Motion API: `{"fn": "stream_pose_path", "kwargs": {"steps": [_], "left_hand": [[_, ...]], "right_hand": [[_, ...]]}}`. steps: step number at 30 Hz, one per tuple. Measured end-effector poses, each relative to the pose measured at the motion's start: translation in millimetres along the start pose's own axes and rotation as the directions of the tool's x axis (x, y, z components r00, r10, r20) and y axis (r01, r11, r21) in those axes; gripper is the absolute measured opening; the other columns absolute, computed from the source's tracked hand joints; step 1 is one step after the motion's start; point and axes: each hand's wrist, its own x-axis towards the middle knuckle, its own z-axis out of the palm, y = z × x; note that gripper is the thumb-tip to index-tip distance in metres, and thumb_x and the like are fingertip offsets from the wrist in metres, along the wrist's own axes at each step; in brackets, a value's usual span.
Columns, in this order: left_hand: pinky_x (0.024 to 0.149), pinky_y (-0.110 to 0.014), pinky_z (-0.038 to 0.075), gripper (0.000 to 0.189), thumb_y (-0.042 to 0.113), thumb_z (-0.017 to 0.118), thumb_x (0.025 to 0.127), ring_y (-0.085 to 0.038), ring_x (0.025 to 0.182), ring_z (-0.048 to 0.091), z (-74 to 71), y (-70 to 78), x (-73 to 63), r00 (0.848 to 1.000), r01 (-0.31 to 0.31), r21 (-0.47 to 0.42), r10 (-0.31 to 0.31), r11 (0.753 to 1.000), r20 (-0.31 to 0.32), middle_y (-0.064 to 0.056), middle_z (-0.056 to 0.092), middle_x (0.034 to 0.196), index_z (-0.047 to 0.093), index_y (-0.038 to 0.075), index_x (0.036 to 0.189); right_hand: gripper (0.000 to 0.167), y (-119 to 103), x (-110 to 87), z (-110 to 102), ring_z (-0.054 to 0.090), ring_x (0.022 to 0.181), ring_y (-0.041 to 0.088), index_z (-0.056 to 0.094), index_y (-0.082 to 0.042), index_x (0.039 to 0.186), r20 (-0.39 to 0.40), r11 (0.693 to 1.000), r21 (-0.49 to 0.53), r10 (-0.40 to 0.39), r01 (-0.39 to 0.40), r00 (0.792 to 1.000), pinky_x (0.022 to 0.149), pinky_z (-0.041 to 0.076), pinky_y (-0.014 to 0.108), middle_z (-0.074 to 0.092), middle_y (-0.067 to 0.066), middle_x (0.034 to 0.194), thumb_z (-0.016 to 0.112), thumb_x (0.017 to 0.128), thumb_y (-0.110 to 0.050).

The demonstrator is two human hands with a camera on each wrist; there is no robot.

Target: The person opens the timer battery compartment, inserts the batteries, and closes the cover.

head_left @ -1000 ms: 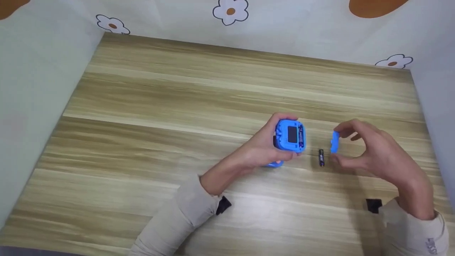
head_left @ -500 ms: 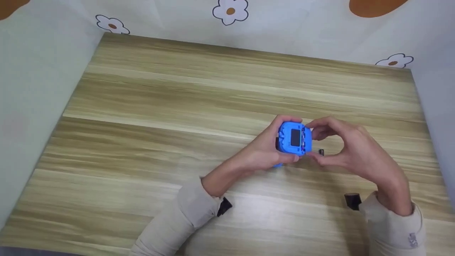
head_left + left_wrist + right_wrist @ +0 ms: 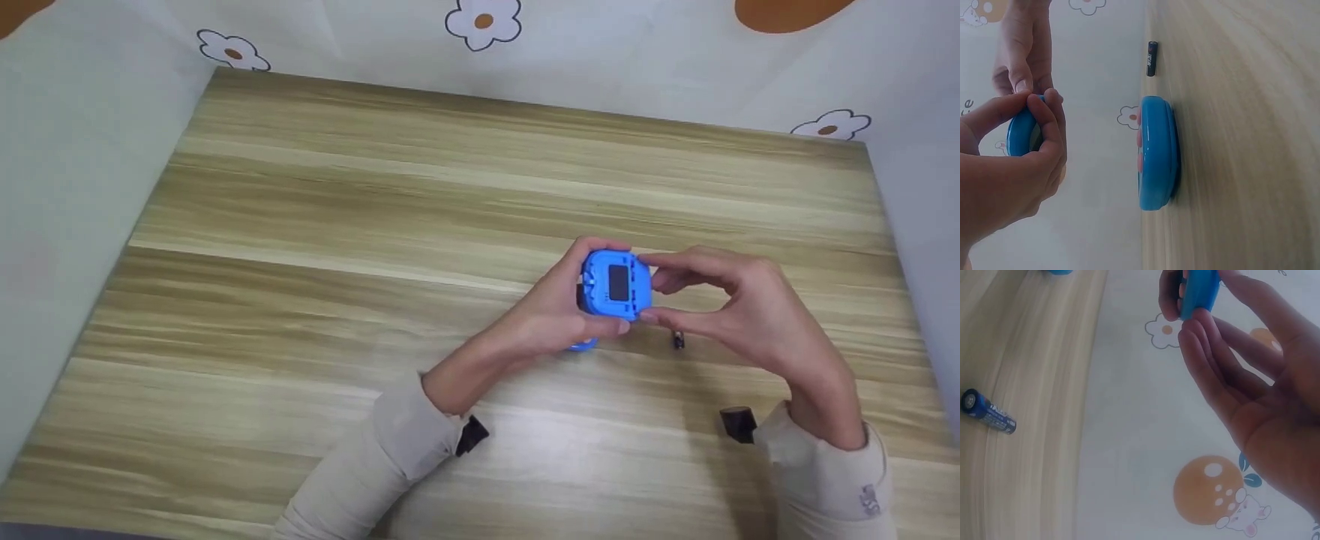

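Note:
My left hand (image 3: 559,304) grips a blue digital timer (image 3: 616,283) above the table, its back turned up and a black rectangle showing there. The blue battery cover (image 3: 643,289) lies over the compartment along the timer's right edge. Thumb and fingertips of my right hand (image 3: 739,307) pinch that cover at its two ends. In the left wrist view both hands meet at the rim of the held timer (image 3: 1023,134). Below them, a loose dark battery (image 3: 991,413) lies on the table, partly covered by my right hand in the head view.
A second blue device with pink buttons (image 3: 1157,152) stands on the wooden table (image 3: 375,225), mostly hidden under my left hand in the head view. Pale walls (image 3: 615,60) with flower prints border the table at the back and sides.
My right hand has moved left with the battery cover, from beyond the loose battery to the timer. The cover now lies flatter over the compartment, hiding the battery inside.

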Motion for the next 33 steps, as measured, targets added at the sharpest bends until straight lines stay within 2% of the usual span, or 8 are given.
{"fn": "stream_pose_path", "kwargs": {"steps": [4,8,11,14,18,25,28,33], "left_hand": [[0.09,-0.03,0.05,0.076,-0.013,0.074,0.076,-0.028,0.116,0.054,-0.1,0.6,-0.2,1.0,-0.001,0.011,0.001,1.0,0.001,-0.001,0.048,0.127,0.041,0.019,0.136],[0.089,-0.03,0.05,0.075,-0.011,0.076,0.076,-0.027,0.114,0.054,-0.5,0.9,-0.3,1.0,0.001,0.017,-0.001,1.0,0.0,-0.001,0.049,0.126,0.042,0.019,0.136],[0.086,-0.032,0.052,0.075,-0.01,0.076,0.076,-0.024,0.109,0.057,-1.0,1.5,-0.7,1.0,0.01,-0.008,-0.01,1.0,0.0,-0.002,0.049,0.126,0.042,0.02,0.136],[0.085,-0.034,0.053,0.075,-0.009,0.077,0.077,-0.021,0.107,0.058,-1.9,3.0,-1.3,1.0,0.01,-0.039,-0.01,0.999,-0.003,-0.001,0.049,0.127,0.042,0.02,0.137],[0.084,-0.035,0.053,0.075,-0.009,0.077,0.077,-0.021,0.107,0.059,-2.9,5.2,-2.1,1.0,0.002,-0.051,-0.002,0.999,-0.005,-0.001,0.049,0.128,0.043,0.02,0.137],[0.087,-0.033,0.052,0.074,-0.008,0.077,0.077,-0.021,0.11,0.056,-3.4,5.4,-1.8,1.0,-0.002,-0.009,0.002,1.0,0.004,-0.001,0.048,0.129,0.043,0.019,0.138],[0.087,-0.033,0.052,0.074,-0.007,0.078,0.078,-0.021,0.11,0.056,-3.8,6.1,-2.0,1.0,0.008,-0.017,-0.008,1.0,0.001,-0.001,0.047,0.128,0.043,0.02,0.138],[0.089,-0.034,0.051,0.078,-0.005,0.079,0.077,-0.021,0.109,0.058,-6.2,8.2,-2.6,1.0,0.002,-0.039,-0.003,0.999,-0.015,-0.002,0.049,0.128,0.04,0.02,0.141]], "right_hand": [[0.057,-2.3,1.0,0.2,0.066,0.086,0.009,0.07,-0.012,0.121,-0.006,1.0,0.021,0.013,-0.013,1.0,0.086,0.049,0.018,0.071,-0.003,0.094,0.089,0.068,-0.005],[0.055,-11.7,4.4,-0.1,0.065,0.085,0.013,0.07,-0.006,0.119,-0.016,0.993,0.117,0.029,-0.027,0.999,0.085,0.05,0.022,0.07,0.003,0.093,0.087,0.068,0.004],[0.052,-17.0,6.8,-0.7,0.064,0.087,0.017,0.071,-0.001,0.116,-0.022,0.981,0.191,0.044,-0.039,0.999,0.086,0.051,0.025,0.069,0.008,0.095,0.085,0.068,0.009],[0.05,-15.8,7.7,-0.9,0.064,0.09,0.018,0.07,0.001,0.115,-0.031,0.974,0.224,0.041,-0.033,0.999,0.089,0.05,0.026,0.069,0.013,0.099,0.083,0.068,0.013],[0.052,-8.1,7.2,0.7,0.065,0.092,0.022,0.07,0.003,0.115,-0.048,0.967,0.256,0.025,-0.012,0.999,0.091,0.05,0.027,0.068,0.017,0.1,0.081,0.066,0.017],[0.052,-1.2,6.8,5.7,0.064,0.089,0.022,0.072,0.003,0.111,-0.074,0.968,0.25,0.018,0.001,0.997,0.089,0.051,0.027,0.066,0.017,0.095,0.083,0.062,0.018],[0.052,-4.8,6.8,4.3,0.063,0.091,0.025,0.07,0.004,0.114,-0.061,0.966,0.26,0.017,0.0,0.998,0.091,0.05,0.028,0.066,0.018,0.098,0.081,0.065,0.019],[0.043,-8.1,6.3,1.2,0.063,0.097,0.028,0.068,0.006,0.116,-0.038,0.948,0.318,0.006,0.006,0.999,0.095,0.048,0.03,0.065,0.021,0.105,0.072,0.075,0.021]]}}
